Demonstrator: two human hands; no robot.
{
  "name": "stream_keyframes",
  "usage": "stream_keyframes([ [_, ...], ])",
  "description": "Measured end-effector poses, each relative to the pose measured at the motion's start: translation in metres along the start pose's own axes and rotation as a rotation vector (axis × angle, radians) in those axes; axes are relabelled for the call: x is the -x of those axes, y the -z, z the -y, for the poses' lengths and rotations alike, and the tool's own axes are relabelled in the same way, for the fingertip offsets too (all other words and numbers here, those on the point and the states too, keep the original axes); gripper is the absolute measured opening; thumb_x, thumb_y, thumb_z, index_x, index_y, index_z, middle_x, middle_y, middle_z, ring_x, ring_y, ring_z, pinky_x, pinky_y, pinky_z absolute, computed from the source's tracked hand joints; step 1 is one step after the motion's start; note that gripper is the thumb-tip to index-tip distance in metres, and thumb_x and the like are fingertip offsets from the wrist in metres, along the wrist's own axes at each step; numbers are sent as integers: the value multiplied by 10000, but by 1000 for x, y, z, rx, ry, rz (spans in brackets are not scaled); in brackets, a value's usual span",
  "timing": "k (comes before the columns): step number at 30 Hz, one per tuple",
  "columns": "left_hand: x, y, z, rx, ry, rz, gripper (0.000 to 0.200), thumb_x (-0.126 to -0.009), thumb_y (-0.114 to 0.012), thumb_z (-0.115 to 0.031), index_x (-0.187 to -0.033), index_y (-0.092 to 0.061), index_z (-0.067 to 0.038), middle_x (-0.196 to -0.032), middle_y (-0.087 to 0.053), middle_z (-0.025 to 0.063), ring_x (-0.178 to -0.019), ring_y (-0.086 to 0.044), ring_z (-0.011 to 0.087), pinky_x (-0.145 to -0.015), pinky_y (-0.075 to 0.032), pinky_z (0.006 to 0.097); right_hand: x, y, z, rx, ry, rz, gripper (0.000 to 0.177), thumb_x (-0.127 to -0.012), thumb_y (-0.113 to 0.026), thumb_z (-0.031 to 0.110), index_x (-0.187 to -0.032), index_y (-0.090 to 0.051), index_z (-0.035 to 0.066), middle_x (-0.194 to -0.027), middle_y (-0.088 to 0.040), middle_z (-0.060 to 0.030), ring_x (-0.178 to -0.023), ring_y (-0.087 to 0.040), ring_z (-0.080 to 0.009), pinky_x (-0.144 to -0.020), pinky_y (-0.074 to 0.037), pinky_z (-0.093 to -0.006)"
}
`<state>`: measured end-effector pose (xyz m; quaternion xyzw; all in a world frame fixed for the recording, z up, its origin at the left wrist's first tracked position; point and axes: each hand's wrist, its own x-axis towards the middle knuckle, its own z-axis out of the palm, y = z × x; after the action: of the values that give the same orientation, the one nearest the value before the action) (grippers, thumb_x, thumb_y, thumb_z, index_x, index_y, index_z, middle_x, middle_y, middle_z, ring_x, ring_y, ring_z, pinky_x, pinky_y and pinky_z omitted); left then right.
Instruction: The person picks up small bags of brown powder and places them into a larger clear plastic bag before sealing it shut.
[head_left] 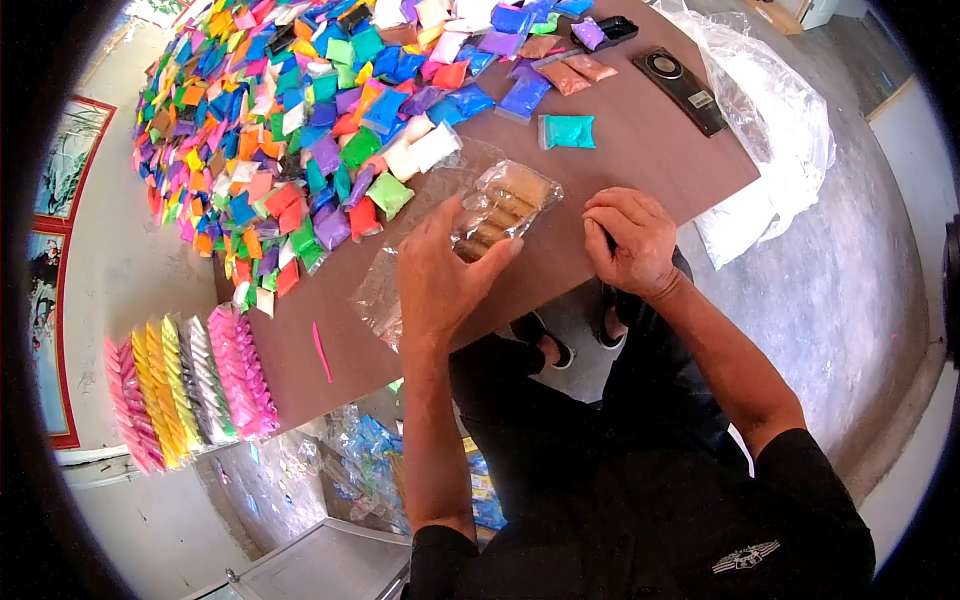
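Observation:
My left hand grips a clear plastic bag that holds several tan-brown packets lined up in a row. The bag's loose clear film spreads over the tabletop to the left, partly under my hand. My right hand is just right of the bag, over the table's front edge, with its fingers curled together; what they hold, if anything, is hidden. A teal packet lies on the table beyond both hands.
A large heap of small coloured packets covers the table's far left. Filled clear bags of sorted packets stand at the left edge, near a pink strip. A phone and black tray lie right.

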<state>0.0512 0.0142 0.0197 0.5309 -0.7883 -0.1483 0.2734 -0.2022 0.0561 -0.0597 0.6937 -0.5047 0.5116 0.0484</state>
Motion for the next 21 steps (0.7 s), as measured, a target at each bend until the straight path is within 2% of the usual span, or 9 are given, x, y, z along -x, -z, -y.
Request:
stream_keyframes([
  [5, -15, -13, -6, -89, -68, -114, 691, -782, -912, -411, -1261, -714, 46, -1118, -769, 260, -1063, -732, 440, -930, -562, 500, 1, 2, 1, 13, -25, 19, 57, -831, -769, 73, -880, -743, 85, -966, -748, -63, -916, -743, -286, -828, -580, -398],
  [7, -20, -15, -7, 53, 23, 88, 644, -804, -891, -419, -1231, -726, 34, -1059, -769, 257, -987, -745, 435, -874, -575, 498, 1, 1, 1, 12, -30, 21, 51, -835, -767, 79, -880, -744, 86, -968, -750, -60, -923, -744, -283, -840, -580, -397],
  [8, -21, -14, -7, 54, 20, 89, 644, -804, -891, -419, -1231, -726, 34, -1059, -769, 257, -987, -745, 435, -874, -575, 498, 1, 1, 0, 15, -31, 18, 51, -835, -767, 79, -880, -744, 86, -968, -750, -60, -923, -744, -283, -840, -580, -397],
  [10, -20, -11, -8, 82, 74, 183, 577, -883, -862, -347, -1310, -708, 8, -1110, -786, 214, -1003, -775, 318, -883, -585, 416, 3, -1, -2, 6, -27, 9, 49, -836, -769, 87, -878, -743, 84, -970, -750, -59, -918, -744, -282, -843, -580, -399],
  [11, -20, -12, -9, 82, 74, 182, 577, -883, -862, -347, -1310, -708, 8, -1110, -786, 214, -1003, -775, 318, -883, -585, 416, 3, -1, -2, 6, -26, 9, 49, -836, -769, 87, -878, -743, 84, -970, -750, -59, -918, -744, -282, -843, -580, -399],
  [13, -22, -15, -12, 11, -51, 41, 494, -907, -840, -321, -1254, -726, 12, -1039, -791, 197, -960, -781, 299, -853, -583, 409, 4, -2, -2, 3, -30, 9, 53, -835, -771, 92, -878, -742, 83, -973, -751, -60, -916, -744, -283, -846, -581, -402],
  [16, -26, -20, -14, 169, -37, 90, 423, -924, -821, -303, -1200, -740, 7, -1021, -793, 190, -969, -779, 293, -866, -581, 408, 2, 0, -1, 2, -22, 13, 61, -832, -771, 83, -886, -743, 78, -969, -750, -68, -911, -744, -289, -836, -587, -407],
  [20, -25, -22, -13, 177, -3, 145, 384, -944, -802, -288, -1190, -746, 1, -1048, -797, 185, -1014, -776, 281, -890, -576, 405, 0, 1, 2, -26, -9, 2, 74, -826, -771, 67, -895, -743, 73, -966, -750, -75, -909, -744, -294, -822, -595, -408],
  [21, -23, -19, -13, 74, -71, 50, 367, -933, -806, -281, -1161, -752, 2, -1082, -784, 207, -1003, -755, 354, -860, -576, 427, -2, 1, 3, -25, -8, 3, 76, -826, -768, 60, -897, -742, 67, -968, -749, -81, -909, -743, -299, -819, -598, -407],
])
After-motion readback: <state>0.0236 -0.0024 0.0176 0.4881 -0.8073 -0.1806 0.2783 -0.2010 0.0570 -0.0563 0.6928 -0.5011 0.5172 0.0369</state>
